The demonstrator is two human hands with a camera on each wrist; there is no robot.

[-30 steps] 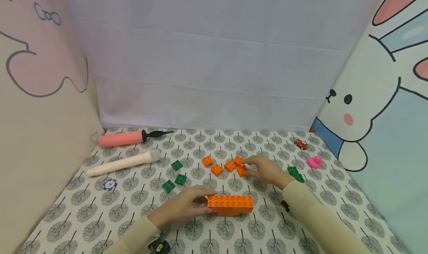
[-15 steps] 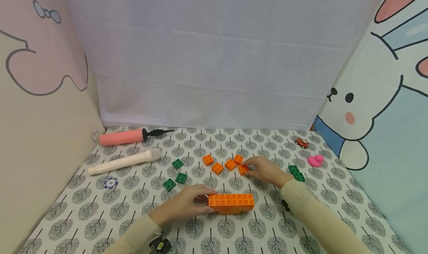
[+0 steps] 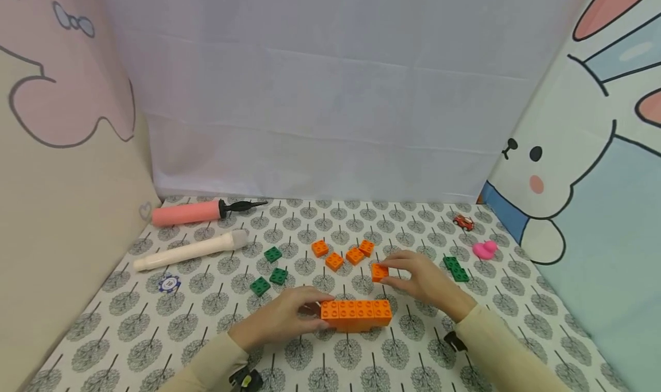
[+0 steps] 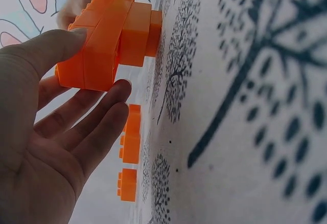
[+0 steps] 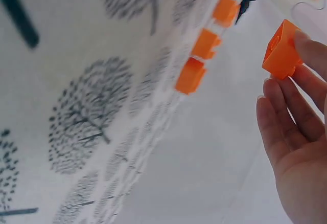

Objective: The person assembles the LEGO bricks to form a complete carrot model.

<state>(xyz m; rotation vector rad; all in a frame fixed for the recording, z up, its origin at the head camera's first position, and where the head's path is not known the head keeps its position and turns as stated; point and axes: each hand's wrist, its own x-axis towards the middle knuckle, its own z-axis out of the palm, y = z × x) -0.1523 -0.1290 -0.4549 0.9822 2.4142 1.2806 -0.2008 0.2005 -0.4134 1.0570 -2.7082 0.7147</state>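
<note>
At your far left lies a white tube point(image 3: 188, 252), with a pink pump point(image 3: 188, 213) just behind it, its black nozzle pointing right, and a blue-and-white chip point(image 3: 169, 283) on the patterned cloth point(image 3: 201, 346) in front. Next come three small green bricks point(image 3: 260, 286), lying apart from one another. Your left hand point(image 3: 284, 317) grips the left end of the orange stack point(image 3: 356, 317), thumb on one side and fingers on the other. The stack sits on the cloth nearest you, its studded top row overhanging a narrower part beneath; how the lowest bricks join is hard to make out from here. Behind it, four loose orange bricks point(image 3: 334, 261) lie on the cloth, the two on the right close together. Just right of those, your right hand point(image 3: 420, 277) pinches a single orange brick point(image 3: 379, 273) between thumb and fingers, raised off the cloth, behind the right part of the stack and apart from it. Further right you have a longer green piece point(image 3: 456, 269), then a red toy car point(image 3: 463, 222) toward the back and a pink duck point(image 3: 484, 250) in front of it.
</note>
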